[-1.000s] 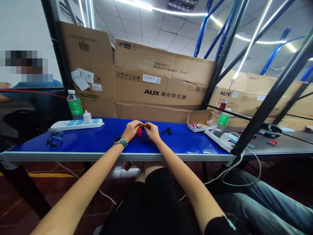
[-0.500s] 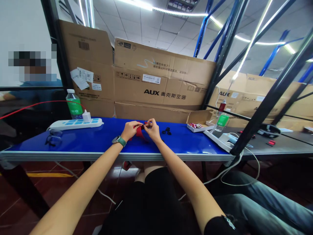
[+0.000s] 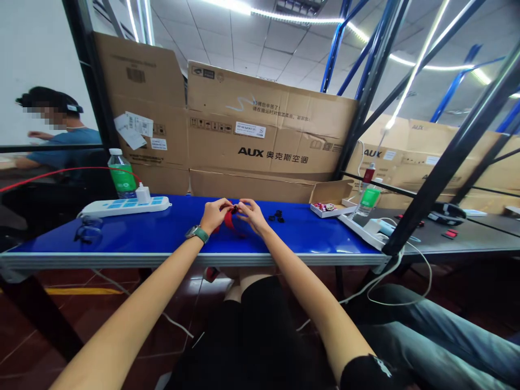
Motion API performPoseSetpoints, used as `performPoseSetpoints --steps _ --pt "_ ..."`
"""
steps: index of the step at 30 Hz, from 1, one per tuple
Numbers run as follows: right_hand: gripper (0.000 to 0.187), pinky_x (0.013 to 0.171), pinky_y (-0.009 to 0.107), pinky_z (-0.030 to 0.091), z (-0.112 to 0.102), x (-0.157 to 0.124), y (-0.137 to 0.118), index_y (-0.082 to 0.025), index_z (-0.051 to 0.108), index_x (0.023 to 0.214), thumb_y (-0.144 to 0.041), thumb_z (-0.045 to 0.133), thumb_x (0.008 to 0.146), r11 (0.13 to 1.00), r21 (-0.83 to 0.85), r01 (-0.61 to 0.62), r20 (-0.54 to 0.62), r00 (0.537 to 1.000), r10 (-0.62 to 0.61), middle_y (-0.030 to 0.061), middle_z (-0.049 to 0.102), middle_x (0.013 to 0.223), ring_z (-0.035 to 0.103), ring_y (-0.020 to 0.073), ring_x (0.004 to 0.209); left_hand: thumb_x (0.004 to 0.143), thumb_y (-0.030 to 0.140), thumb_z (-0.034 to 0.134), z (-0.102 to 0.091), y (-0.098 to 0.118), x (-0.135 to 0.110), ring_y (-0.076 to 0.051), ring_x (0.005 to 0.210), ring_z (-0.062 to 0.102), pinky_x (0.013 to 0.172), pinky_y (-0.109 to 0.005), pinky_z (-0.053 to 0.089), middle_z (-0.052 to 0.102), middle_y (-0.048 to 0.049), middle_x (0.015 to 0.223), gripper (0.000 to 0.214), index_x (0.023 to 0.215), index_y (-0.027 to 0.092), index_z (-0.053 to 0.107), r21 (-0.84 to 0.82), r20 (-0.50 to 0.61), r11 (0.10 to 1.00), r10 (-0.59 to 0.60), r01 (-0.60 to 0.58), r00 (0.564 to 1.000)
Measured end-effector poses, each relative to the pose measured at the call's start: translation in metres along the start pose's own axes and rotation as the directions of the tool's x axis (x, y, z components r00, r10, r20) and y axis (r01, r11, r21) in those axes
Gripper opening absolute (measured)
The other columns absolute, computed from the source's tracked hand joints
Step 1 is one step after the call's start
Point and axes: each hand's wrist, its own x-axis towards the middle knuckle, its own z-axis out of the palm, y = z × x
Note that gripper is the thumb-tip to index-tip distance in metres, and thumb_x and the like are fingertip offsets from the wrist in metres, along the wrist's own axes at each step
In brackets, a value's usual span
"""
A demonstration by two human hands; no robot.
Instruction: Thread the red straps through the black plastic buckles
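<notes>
My left hand [image 3: 214, 216], with a watch on its wrist, is closed in a pinch on a red strap [image 3: 229, 221] above the blue table [image 3: 162, 235]. The strap's loose length curves down below the fingers. A small black piece [image 3: 235, 209], perhaps a buckle, sits at the fingertips between both hands. My right hand [image 3: 252, 215] has its fingers bent and closed around that black piece from the right; the exact contact is partly hidden. Several small black plastic parts [image 3: 278, 217] lie on the table to the right of my right hand.
A white power strip [image 3: 125, 206], a green-labelled bottle [image 3: 122, 176] and glasses [image 3: 88, 230] are at the left. An open small box [image 3: 325, 211], another bottle [image 3: 369, 197] and cables stand right. Cardboard [image 3: 268, 135] backs the table. A person [image 3: 69, 141] sits far left; someone's jeans [image 3: 439, 325] show right.
The fingers of my right hand have shifted and spread slightly around the black piece. More of the hanging red strap now shows between the hands.
</notes>
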Motion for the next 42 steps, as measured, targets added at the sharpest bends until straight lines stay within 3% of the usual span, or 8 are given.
performPoseSetpoints --steps 4,7,10,17,22,34,39,42 --pt "0.057 0.073 0.030 0.060 0.004 -0.001 0.004 -0.023 0.056 0.108 -0.044 0.088 0.066 0.996 -0.019 -0.093 0.058 0.994 0.094 -0.0004 0.072 0.082 0.071 0.0159 0.073 0.090 0.025 0.058 0.002 0.000 0.001 -0.020 0.082 0.073 0.077 -0.029 0.053 0.077 -0.0035 0.085 0.010 0.089 0.022 0.068 0.086 0.032 0.996 0.022 -0.025 0.999" --pt "0.058 0.074 0.031 0.059 0.001 0.000 0.004 -0.022 0.055 0.109 -0.033 0.089 0.063 0.994 0.041 -0.102 0.056 0.993 0.100 -0.0011 0.071 0.081 0.071 0.0165 0.074 0.092 0.024 0.055 0.004 -0.002 0.002 -0.022 0.084 0.072 0.075 -0.030 0.051 0.075 -0.0042 0.087 0.008 0.092 0.023 0.063 0.100 0.012 0.994 0.030 -0.031 0.999" --pt "0.055 0.064 0.026 0.054 -0.002 0.002 0.002 -0.022 0.057 0.109 -0.029 0.085 0.062 0.995 0.041 -0.092 0.034 0.995 0.090 -0.0029 0.068 0.081 0.067 0.0141 0.070 0.093 0.021 0.049 0.004 -0.005 0.003 -0.023 0.085 0.072 0.074 -0.030 0.051 0.074 -0.0055 0.089 0.010 0.097 0.023 0.059 0.102 -0.003 0.994 0.027 -0.026 1.000" --pt "0.043 0.055 0.020 0.039 0.001 0.003 0.001 -0.021 0.061 0.100 -0.037 0.079 0.064 0.997 -0.065 -0.032 0.028 0.999 0.034 -0.0057 0.061 0.069 0.053 0.0105 0.060 0.093 0.015 0.041 0.003 -0.005 0.002 -0.021 0.080 0.072 0.069 -0.028 0.049 0.071 -0.0045 0.084 0.018 0.100 0.023 0.055 0.082 0.014 0.996 0.017 -0.018 1.000" --pt "0.043 0.052 0.021 0.035 0.000 0.001 0.000 -0.020 0.059 0.088 -0.053 0.079 0.067 0.999 -0.049 -0.022 0.052 0.998 0.024 -0.0046 0.061 0.069 0.048 0.0086 0.054 0.094 0.023 0.049 -0.001 -0.001 0.002 -0.021 0.078 0.071 0.071 -0.028 0.048 0.073 -0.0038 0.083 0.010 0.095 0.023 0.059 0.129 0.073 0.989 0.069 -0.078 0.995" --pt "0.044 0.054 0.022 0.042 0.003 -0.003 -0.006 -0.022 0.055 0.086 -0.048 0.083 0.064 0.999 -0.019 -0.036 0.081 0.996 0.037 -0.0055 0.059 0.066 0.053 0.0103 0.056 0.085 0.009 0.042 0.003 -0.001 0.001 -0.017 0.075 0.069 0.069 -0.024 0.048 0.067 0.0001 0.076 0.022 0.097 0.023 0.054 0.046 0.015 0.999 0.011 -0.012 1.000" --pt "0.049 0.059 0.026 0.052 0.000 -0.002 -0.004 -0.024 0.052 0.093 -0.049 0.084 0.066 0.993 0.038 -0.108 0.110 0.989 0.103 -0.0037 0.065 0.081 0.064 0.0128 0.061 0.090 0.013 0.042 0.003 -0.004 0.001 -0.016 0.070 0.066 0.067 -0.023 0.046 0.065 0.0000 0.079 0.016 0.096 0.023 0.053 0.084 0.015 0.996 0.011 -0.012 1.000" --pt "0.051 0.054 0.025 0.051 -0.006 -0.002 -0.009 -0.025 0.052 0.103 -0.053 0.081 0.071 0.984 -0.024 -0.178 0.123 0.976 0.180 -0.0008 0.069 0.093 0.068 0.0145 0.062 0.094 0.019 0.042 -0.001 -0.007 0.003 -0.017 0.071 0.066 0.068 -0.026 0.047 0.067 -0.0018 0.086 0.011 0.097 0.023 0.051 0.062 0.013 0.998 -0.008 0.007 1.000"
